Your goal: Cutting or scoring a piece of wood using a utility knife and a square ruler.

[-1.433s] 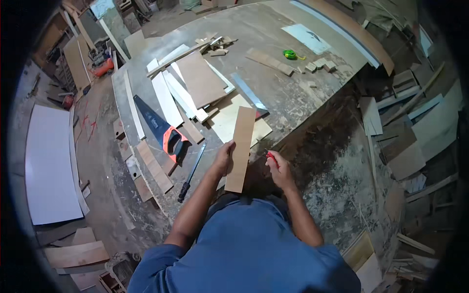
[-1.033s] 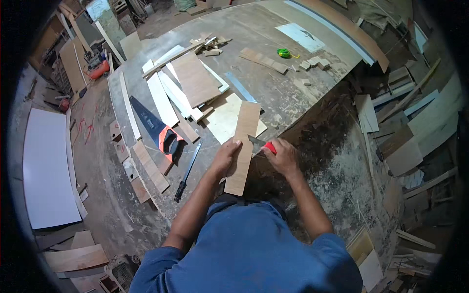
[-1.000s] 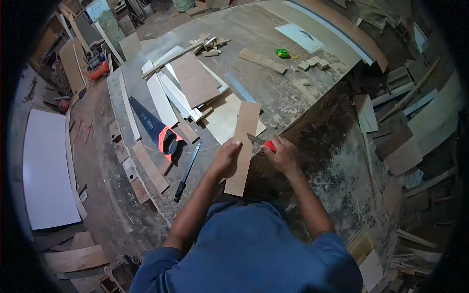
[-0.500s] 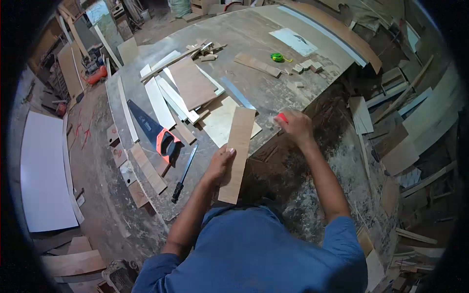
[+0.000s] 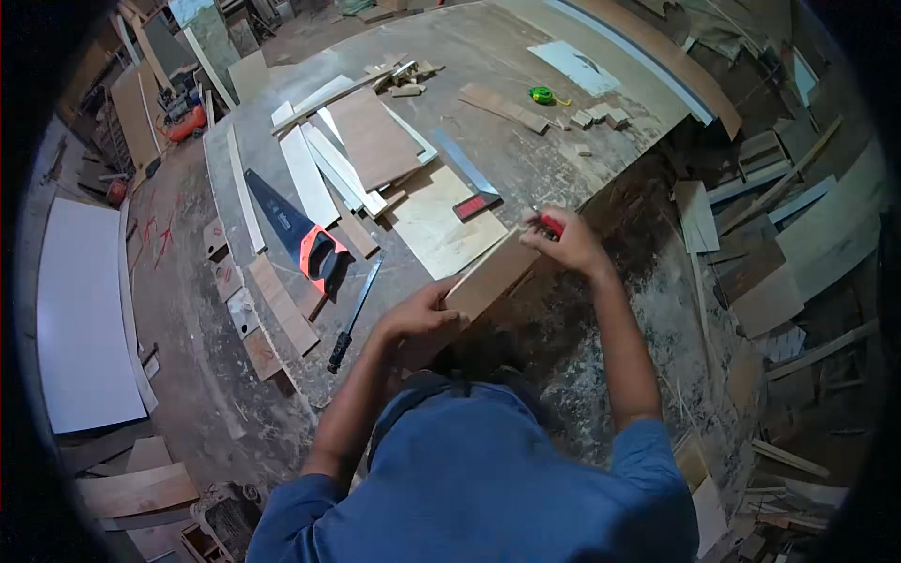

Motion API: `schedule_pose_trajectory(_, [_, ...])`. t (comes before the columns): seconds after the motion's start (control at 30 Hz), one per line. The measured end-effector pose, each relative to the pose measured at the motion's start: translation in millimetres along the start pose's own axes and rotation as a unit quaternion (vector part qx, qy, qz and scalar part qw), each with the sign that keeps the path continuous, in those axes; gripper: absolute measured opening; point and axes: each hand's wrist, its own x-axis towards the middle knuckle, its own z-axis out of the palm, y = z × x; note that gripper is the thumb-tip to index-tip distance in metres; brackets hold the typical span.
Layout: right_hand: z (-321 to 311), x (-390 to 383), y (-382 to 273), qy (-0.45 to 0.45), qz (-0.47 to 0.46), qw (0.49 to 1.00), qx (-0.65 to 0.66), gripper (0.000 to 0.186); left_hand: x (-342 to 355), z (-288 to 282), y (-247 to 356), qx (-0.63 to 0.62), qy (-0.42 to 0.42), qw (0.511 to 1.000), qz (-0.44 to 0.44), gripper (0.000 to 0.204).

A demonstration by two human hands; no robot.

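Observation:
My left hand (image 5: 427, 314) grips a plywood strip (image 5: 486, 274) near its lower left end; the strip is tilted on edge above the workbench's near edge. My right hand (image 5: 568, 246) is closed on a red-handled cutting tool (image 5: 552, 224) at the strip's upper right end, its blade mostly hidden. Beyond them lie a try square (image 5: 474, 204) with a red handle and a pale plywood square (image 5: 432, 239). To the left lie an orange-handled handsaw (image 5: 291, 230) and a slim tool with a black handle (image 5: 340, 352).
The workbench (image 5: 328, 70) holds stacked boards (image 5: 371, 141), small blocks (image 5: 598, 114) and a green tape measure (image 5: 542, 95). Leaning white sheets (image 5: 89, 314) line the left, beside a red tank (image 5: 186, 122). Scrap boards (image 5: 798, 253) crowd the right.
The strip has swung from upright in view to a diagonal, turned on edge. My right hand moved up to the right, then slightly back toward the strip with the red tool.

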Motion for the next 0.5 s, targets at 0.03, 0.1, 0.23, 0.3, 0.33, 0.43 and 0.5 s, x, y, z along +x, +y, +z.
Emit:
schedule_pose_trajectory(0.03, [3, 0, 11, -0.078, 0.007, 0.996, 0.035, 0.044, -1, -3, 3, 0.002, -0.029, 0.999, -0.016, 0.057])
schedule_pose_trajectory(0.1, [7, -2, 34, -0.162, 0.004, 0.987, 0.005, 0.04, -1, 1, 28, 0.004, -0.038, 0.998, -0.054, 0.05])
schedule_pose_trajectory(0.23, [16, -1, -2, -0.226, 0.108, 0.968, 0.016, 0.042, -12, -34, 23, 0.364, 0.062, 0.929, -0.017, 0.041])
schedule_pose_trajectory(0.3, [38, -13, 22, -0.123, 0.153, 0.975, 0.107, 0.041, -6, -25, 44, 0.448, 0.244, 0.853, 0.112, 0.041])
schedule_pose_trajectory(0.33, [53, -18, 36, -0.016, 0.194, 0.96, 0.199, 0.041, -5, -21, 49, 0.508, 0.41, 0.722, 0.231, 0.041])
schedule_pose_trajectory(0.43, [97, -27, 26, 0.044, 0.208, 0.901, 0.377, 0.028, -6, -6, 43, 0.291, 0.574, 0.748, 0.164, 0.044])
schedule_pose_trajectory(0.5, [116, -31, 17, 0.005, 0.256, 0.825, 0.504, 0.015, -4, 4, 27, 0.213, 0.57, 0.785, 0.12, 0.045])
